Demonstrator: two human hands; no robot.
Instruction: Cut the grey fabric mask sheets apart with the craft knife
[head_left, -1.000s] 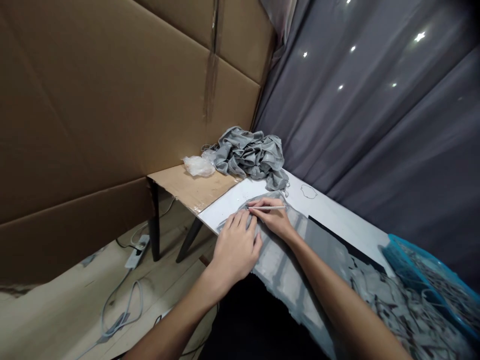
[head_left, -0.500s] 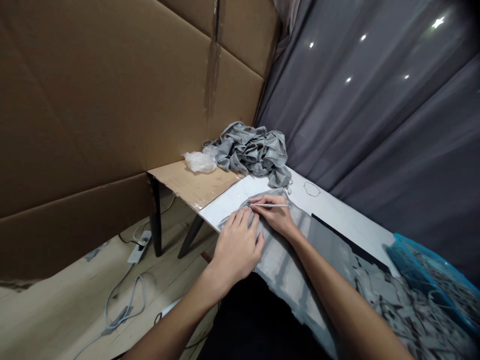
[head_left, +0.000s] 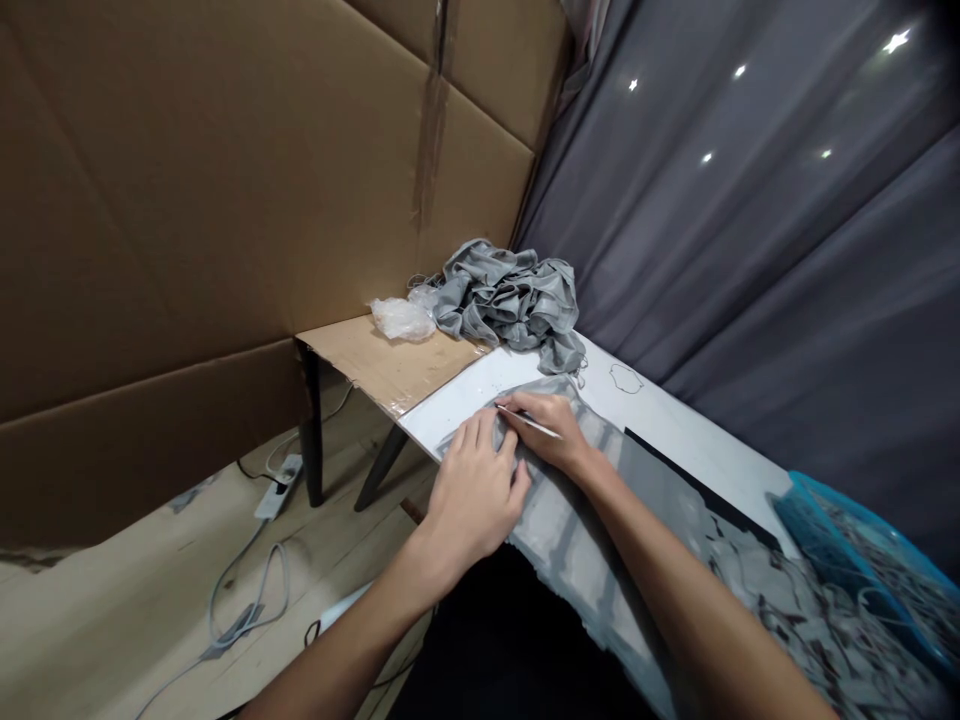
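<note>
A sheet of thin grey fabric (head_left: 551,510) lies spread over the white table top (head_left: 442,410) and hangs over its near edge. My left hand (head_left: 478,490) rests flat on the fabric near the table's left end, fingers stretched forward. Close beside it, my right hand (head_left: 553,428) pinches a slim, pale, pen-like stick (head_left: 534,423). The stick's tip points left, at the fabric just beyond my left fingertips. What the tip touches is too small to make out.
Crumpled grey fabric (head_left: 517,295) and a clear plastic bag (head_left: 403,318) lie at the back by a cardboard wall (head_left: 225,180). A blue basket (head_left: 847,510) with scraps stands at the right. A power strip (head_left: 279,490) and cables are on the floor.
The stick in my right hand has tilted, its rear end dropping towards me. My left hand has stayed in place on the fabric. The view has shifted slightly.
</note>
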